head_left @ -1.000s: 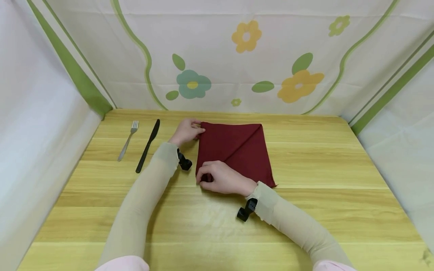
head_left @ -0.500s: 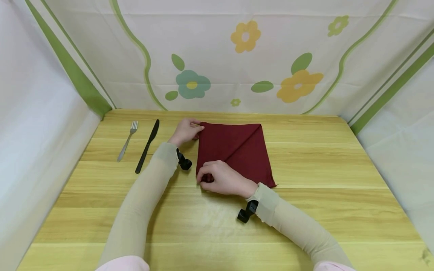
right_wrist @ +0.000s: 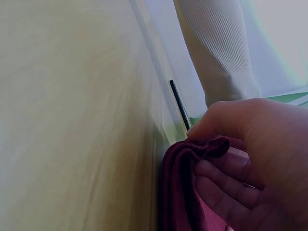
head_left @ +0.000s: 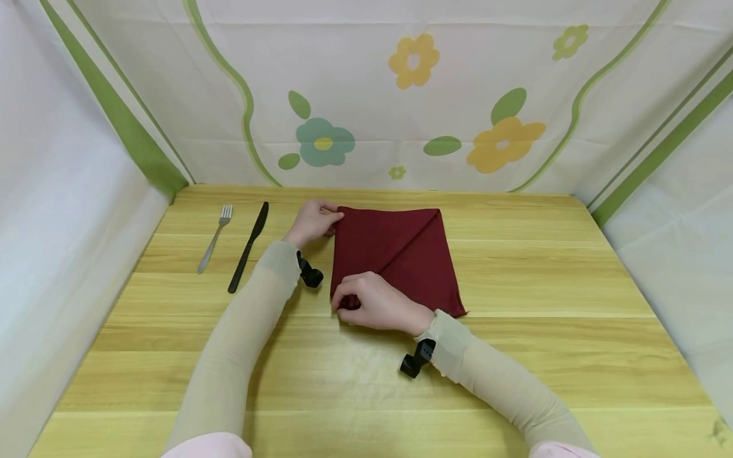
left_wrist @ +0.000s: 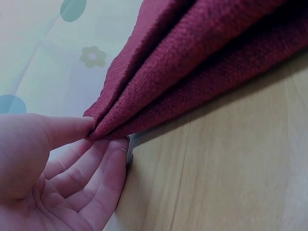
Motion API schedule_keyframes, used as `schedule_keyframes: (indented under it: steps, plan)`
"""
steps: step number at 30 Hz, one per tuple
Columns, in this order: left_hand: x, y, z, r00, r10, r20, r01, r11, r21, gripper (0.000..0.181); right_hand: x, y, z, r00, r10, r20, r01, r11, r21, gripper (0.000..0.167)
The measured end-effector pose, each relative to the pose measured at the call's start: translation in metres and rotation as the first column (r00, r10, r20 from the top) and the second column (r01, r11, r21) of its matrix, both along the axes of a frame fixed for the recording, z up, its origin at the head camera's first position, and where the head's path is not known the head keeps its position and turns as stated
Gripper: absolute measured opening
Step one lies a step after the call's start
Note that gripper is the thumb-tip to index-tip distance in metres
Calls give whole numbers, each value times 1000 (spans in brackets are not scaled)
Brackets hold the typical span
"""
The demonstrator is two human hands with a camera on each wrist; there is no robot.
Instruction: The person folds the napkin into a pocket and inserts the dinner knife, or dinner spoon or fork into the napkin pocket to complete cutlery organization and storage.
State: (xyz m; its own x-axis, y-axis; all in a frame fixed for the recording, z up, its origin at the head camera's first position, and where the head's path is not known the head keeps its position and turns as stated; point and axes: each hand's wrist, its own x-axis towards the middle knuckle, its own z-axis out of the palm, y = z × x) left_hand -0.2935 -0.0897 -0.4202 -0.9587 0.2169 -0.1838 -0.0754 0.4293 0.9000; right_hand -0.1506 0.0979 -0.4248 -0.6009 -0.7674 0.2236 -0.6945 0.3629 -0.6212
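A dark red cloth napkin (head_left: 395, 248), folded to a rough square with a diagonal fold line, lies on the wooden table. At its far left corner my left hand (head_left: 314, 221) pinches the layered edge between thumb and fingers; in the left wrist view the folds of the napkin (left_wrist: 192, 57) fan out from that pinch. My right hand (head_left: 380, 302) grips the near left corner. Seen from the right wrist, the thumb and fingers of the right hand (right_wrist: 240, 154) hold several stacked layers of the napkin (right_wrist: 178, 178), with its edge curled over.
Left of the napkin, a black knife (head_left: 249, 248) and a silver fork (head_left: 216, 238) lie on the table (head_left: 544, 356). White curtains with printed flowers (head_left: 355, 76) enclose the table at the back and both sides. Each wrist carries a small black camera.
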Motion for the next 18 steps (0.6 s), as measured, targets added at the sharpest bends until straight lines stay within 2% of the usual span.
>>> schedule_keyframes:
  steps: [18]
  plan:
    - [2,-11,4,1000,-6,-20,7,1000,22,34,3,-2,3,1000,-25,-10,24,997,-67,13]
